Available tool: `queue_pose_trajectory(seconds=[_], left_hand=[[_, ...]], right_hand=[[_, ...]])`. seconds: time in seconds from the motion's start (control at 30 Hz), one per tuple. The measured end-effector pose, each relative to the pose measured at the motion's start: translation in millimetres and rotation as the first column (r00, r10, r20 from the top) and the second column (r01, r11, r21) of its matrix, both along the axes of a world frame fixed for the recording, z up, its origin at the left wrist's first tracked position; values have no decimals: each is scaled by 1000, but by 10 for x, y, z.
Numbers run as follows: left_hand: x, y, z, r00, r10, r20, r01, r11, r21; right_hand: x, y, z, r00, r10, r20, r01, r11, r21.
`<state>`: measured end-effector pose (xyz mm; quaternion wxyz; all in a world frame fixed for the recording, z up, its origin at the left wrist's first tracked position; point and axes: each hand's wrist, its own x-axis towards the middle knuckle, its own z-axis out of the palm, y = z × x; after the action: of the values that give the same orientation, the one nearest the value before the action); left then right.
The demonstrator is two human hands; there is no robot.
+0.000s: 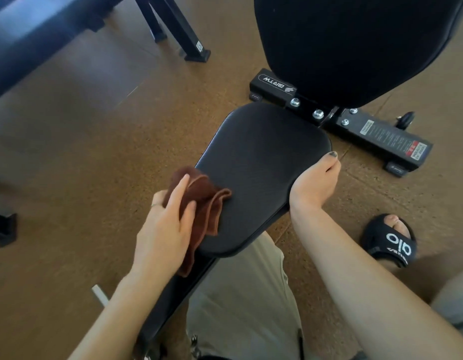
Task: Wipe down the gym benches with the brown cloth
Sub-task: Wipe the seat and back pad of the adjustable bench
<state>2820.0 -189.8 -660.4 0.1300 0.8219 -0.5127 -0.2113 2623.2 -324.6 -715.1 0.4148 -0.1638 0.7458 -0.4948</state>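
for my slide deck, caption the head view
Left hand wipes the bench seat pad with brown cloth.

A crumpled brown cloth (199,203) is pressed against the left edge of the black padded seat (253,175), partly draped over its side.

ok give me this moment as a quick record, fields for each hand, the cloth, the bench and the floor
left hand: presses the brown cloth onto the seat pad's left edge
right hand: grips the seat pad's right edge, bare
brown cloth: crumpled, partly hanging over the pad's side
seat pad: black
back pad: black, raised behind the seat
floor: brown, speckled
black sandal: on the floor, right of the bench
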Motion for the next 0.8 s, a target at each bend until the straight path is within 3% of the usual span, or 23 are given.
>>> queue_pose_trajectory(seconds=[0.1, 0.2, 0.37, 0.47, 0.6, 0.7, 0.8], left_hand=[[-57, 108, 34, 999, 39, -26, -39, 999, -6], [18, -489, -66, 998, 0, 68, 2, 1000, -22], [-36, -1504, -166, 999, 0, -48, 2, 999, 41], [94, -1121, -191, 994, -2, -112, 3, 1000, 10], [182, -203, -169, 976, 102, -191, -127, 984, -125], [-40, 331, -120, 971, 132, -198, -169, 968, -183], [-94, 274, -125, 985, 116, -126, -139, 971, -194]], right_hand=[[17, -11, -12, 1000, -13, -3, 13, 1000, 4], [13, -34, -32, 1000, -14, -11, 14, 1000, -1], [-35, -21, -44, 1000, 21, -17, -21, 1000, -14], [-38, -8, -28, 1000, 20, -16, -20, 1000, -12], [-12, -12, -25, 1000, 7, -12, -7, 1000, 0], [5, -13, -32, 1000, -9, -10, 9, 1000, 2], [18, -34, -53, 1000, -17, -22, 17, 1000, -3]])
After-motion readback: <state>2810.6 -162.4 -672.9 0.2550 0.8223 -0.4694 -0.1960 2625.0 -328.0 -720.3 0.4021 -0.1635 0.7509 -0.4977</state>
